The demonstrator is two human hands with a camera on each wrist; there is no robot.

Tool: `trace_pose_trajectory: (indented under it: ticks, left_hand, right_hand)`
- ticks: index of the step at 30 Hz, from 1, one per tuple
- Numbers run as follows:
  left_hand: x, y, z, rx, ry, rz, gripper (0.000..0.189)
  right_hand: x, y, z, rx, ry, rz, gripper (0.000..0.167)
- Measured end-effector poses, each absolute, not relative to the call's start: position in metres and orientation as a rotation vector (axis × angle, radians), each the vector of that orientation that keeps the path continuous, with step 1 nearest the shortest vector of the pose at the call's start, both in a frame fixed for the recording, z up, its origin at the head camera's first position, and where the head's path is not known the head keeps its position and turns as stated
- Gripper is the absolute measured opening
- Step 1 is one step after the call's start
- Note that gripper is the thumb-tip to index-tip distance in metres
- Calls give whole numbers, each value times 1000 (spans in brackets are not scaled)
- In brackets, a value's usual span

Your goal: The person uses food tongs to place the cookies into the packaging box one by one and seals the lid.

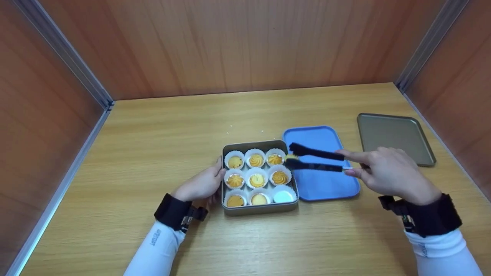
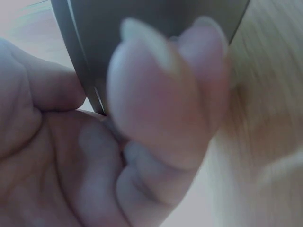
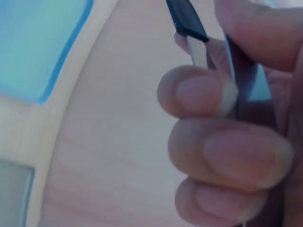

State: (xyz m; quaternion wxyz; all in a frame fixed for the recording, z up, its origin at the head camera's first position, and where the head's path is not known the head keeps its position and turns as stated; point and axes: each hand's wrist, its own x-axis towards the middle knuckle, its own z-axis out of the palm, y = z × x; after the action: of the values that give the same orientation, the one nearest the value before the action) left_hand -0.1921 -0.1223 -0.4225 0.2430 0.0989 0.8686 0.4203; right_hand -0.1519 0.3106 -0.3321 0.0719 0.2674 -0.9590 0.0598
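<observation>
A rectangular metal tin (image 1: 261, 209) stands on the table with several white paper cups in rows. Most cups hold a golden cookie (image 1: 256, 160); the lower right paper cup (image 1: 283, 196) shows a bare pale bottom. At the tin's left side, my left hand (image 1: 201, 184) grips the wall; in the left wrist view its curled fingers (image 2: 151, 104) lie by the metal side. My right hand (image 1: 387, 170) holds black-tipped tongs (image 1: 318, 166), pointing left. Between the tong tips, over the tin's right edge, a yellowish cookie (image 1: 292, 156) shows, mostly hidden.
A blue tray (image 1: 326, 186) lies just right of the tin, under the tongs. Farther right is a grey-brown metal tray (image 1: 395, 138). Small crumbs (image 1: 262, 131) dot the table behind the tin. Wood-look panels (image 1: 245, 46) enclose the back and both sides.
</observation>
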Motion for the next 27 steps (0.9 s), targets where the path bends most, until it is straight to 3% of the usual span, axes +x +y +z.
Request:
trace_pose_trajectory:
  ticks: [11,27]
  left_hand:
    - [-191,-122,-422,247,2378,1138,62]
    - [-191,-122,-421,205,2340,1122,63]
  right_hand:
    - [-140,285,-322,1060,-2828,71,43]
    - [-141,265,-318,1169,-2890,-57,44]
